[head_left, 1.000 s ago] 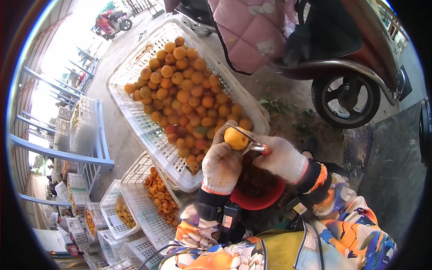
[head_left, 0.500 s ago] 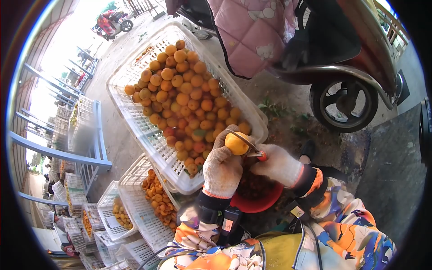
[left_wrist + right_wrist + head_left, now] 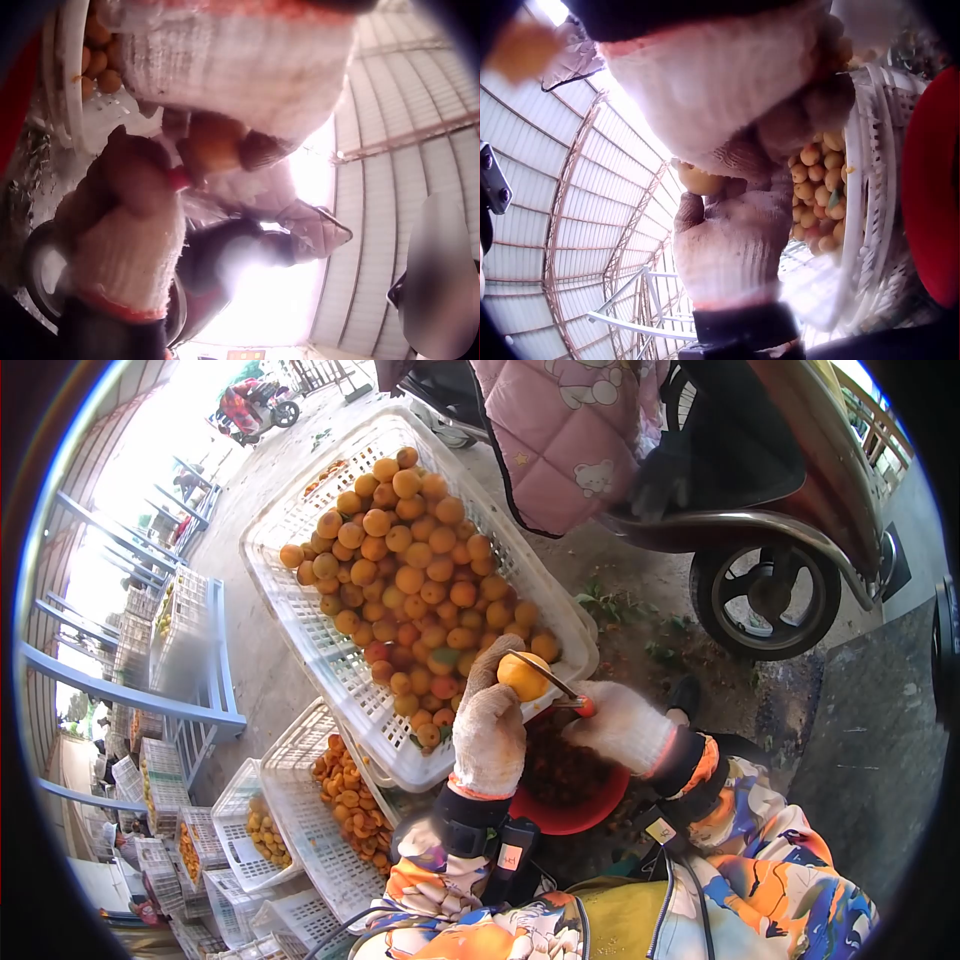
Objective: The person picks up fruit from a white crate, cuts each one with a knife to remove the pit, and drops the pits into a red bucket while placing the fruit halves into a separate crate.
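Observation:
An orange-yellow apricot (image 3: 523, 676) is gripped by my gloved left hand (image 3: 490, 735), its fingers and thumb around the fruit. My right hand (image 3: 622, 728), gloved too, holds a thin metal-bladed tool with a red handle (image 3: 583, 706). The blade (image 3: 548, 672) lies across the apricot's upper side. In the left wrist view the apricot (image 3: 216, 146) shows between the two gloves, and in the right wrist view the apricot (image 3: 701, 180) sits above the left thumb. Below the hands stands a red basin (image 3: 575, 815) with dark bits inside.
A large white crate (image 3: 300, 625) heaped with whole apricots stands ahead. Left of my body is a second white crate (image 3: 300, 815) holding halved apricots (image 3: 350, 800), with more crates beyond. A scooter (image 3: 765, 600) with a pink quilted cover (image 3: 545, 450) is parked at the right.
The apricot stays in my left hand with the blade across it. The left hand has turned slightly, and the tool's handle has shifted a little down and left.

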Motion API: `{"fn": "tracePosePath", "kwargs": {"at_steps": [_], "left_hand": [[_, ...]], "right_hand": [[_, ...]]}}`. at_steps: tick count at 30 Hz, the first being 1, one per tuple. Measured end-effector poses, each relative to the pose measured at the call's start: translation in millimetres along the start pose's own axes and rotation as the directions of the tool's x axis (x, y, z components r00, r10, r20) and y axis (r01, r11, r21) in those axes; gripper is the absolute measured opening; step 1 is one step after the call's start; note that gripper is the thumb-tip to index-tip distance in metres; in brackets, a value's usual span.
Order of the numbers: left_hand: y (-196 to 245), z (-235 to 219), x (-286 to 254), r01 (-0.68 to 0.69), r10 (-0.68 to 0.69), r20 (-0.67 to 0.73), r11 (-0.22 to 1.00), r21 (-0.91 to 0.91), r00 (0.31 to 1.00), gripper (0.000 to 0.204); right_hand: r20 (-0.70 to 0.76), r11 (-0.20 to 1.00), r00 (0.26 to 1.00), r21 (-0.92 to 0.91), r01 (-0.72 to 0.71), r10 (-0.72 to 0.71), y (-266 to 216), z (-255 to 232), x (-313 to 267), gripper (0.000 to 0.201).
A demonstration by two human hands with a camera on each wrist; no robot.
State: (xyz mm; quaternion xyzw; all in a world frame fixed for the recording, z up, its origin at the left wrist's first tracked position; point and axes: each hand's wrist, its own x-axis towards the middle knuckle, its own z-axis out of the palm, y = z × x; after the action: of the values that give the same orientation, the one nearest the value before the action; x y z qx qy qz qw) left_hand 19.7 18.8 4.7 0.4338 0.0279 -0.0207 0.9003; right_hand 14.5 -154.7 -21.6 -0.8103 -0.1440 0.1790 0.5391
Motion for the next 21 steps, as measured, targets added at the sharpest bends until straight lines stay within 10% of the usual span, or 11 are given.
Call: {"fn": "tracePosePath", "kwargs": {"at_steps": [3,15,21], "left_hand": [[7.8,6.3,-11.1,0.034,-0.060,0.101,0.969,0.243,0.993,0.061],[4.0,8.8,-12.6,0.244,-0.220,0.184,0.962,-0.120,0.958,0.063],[8.0,8.1,-13.2,0.090,-0.174,0.181,0.914,0.395,0.968,0.065]], "right_hand": [[0.053,0.991,0.996,-0.119,-0.063,0.070,-9.1,-4.6,1.1,0.022],[0.049,0.972,0.999,-0.234,0.014,-0.002,-3.7,-5.0,1.8,0.028],[0.008,0.927,0.994,-0.361,-0.095,0.106,7.1,-1.8,8.6,0.025]]}}
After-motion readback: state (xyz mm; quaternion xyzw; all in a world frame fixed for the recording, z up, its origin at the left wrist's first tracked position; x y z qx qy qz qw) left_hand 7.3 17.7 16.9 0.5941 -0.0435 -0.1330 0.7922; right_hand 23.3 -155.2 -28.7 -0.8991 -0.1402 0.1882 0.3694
